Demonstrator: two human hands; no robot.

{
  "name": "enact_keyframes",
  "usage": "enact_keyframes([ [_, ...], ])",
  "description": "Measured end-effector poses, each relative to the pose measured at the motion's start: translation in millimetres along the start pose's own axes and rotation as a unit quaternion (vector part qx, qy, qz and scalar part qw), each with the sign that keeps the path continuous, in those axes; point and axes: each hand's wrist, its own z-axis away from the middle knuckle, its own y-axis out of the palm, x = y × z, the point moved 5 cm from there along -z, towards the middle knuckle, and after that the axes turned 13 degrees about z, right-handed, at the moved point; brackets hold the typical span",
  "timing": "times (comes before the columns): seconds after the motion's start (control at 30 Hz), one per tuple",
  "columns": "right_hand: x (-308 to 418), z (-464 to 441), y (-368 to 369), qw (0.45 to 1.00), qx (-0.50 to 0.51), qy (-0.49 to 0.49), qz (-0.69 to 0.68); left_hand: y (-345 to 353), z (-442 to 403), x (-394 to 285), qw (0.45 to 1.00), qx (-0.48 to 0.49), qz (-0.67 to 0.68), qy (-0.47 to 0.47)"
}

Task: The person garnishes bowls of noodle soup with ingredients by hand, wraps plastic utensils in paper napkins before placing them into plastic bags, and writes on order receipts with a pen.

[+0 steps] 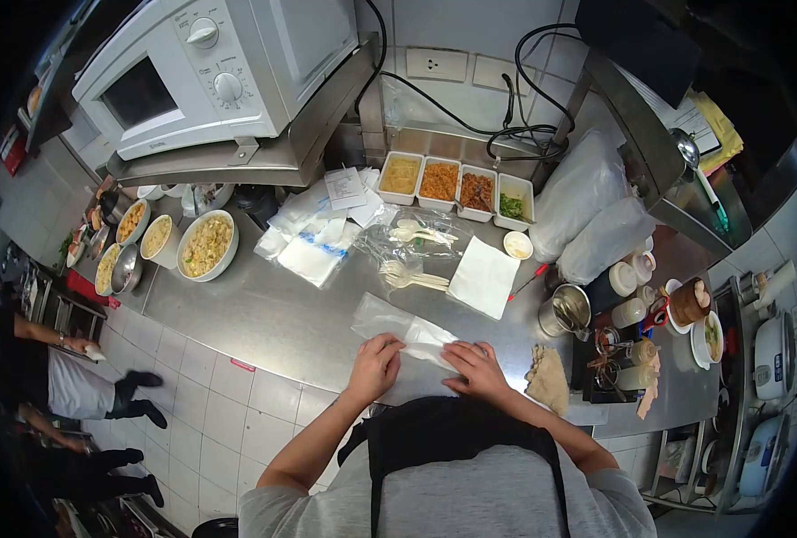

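Observation:
A clear, whitish plastic bag (pixel 389 321) lies at the steel counter's front edge, between my hands. My left hand (pixel 378 366) pinches its near left side, fingers pressed together. On its right part rests my right hand (pixel 475 366), fingers bent and pressed on the plastic. Something white shows in or under the bag near my right fingers; I cannot make out which. Beyond the bag lie white plastic forks (pixel 412 277), a stack of white napkins (pixel 484 277) and spoons in clear plastic (pixel 422 236).
White tubs of food (pixel 439 182) line the back. Bowls, including a large one (pixel 208 247), stand left. A metal pot (pixel 566 310), bottles and a folded cloth (pixel 547 380) are at right. A microwave (pixel 192 72) overhangs the back left. Two people stand at far left.

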Motion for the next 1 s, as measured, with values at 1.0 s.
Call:
enact_keyframes([
  [1.0,-123.5,-57.9,-70.6,0.927,0.096,0.216,-0.291,-79.9,3.3,-8.7,0.971,-0.228,0.060,-0.044],
])
